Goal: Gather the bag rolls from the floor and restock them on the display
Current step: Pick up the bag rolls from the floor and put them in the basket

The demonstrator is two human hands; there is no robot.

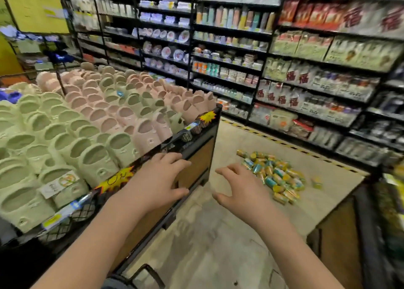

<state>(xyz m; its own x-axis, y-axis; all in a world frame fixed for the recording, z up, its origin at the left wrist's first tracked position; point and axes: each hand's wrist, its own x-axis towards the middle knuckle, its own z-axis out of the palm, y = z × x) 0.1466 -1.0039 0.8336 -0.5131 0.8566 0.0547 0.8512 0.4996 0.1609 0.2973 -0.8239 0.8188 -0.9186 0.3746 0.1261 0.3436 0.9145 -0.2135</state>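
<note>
A heap of small yellow-and-teal bag rolls point(273, 176) lay on the pale floor point(236, 140) of a shop aisle, with one stray roll point(316, 182) just to its right. Both hands were empty with fingers loosely spread, the right hand point(240, 187) reaching toward the heap and the left hand point(157, 179) in front of the slipper bin point(197, 155). The gathering would likely go best by crouching low and cupping both hands in from opposite sides, so that no rolls scattered.
</note>
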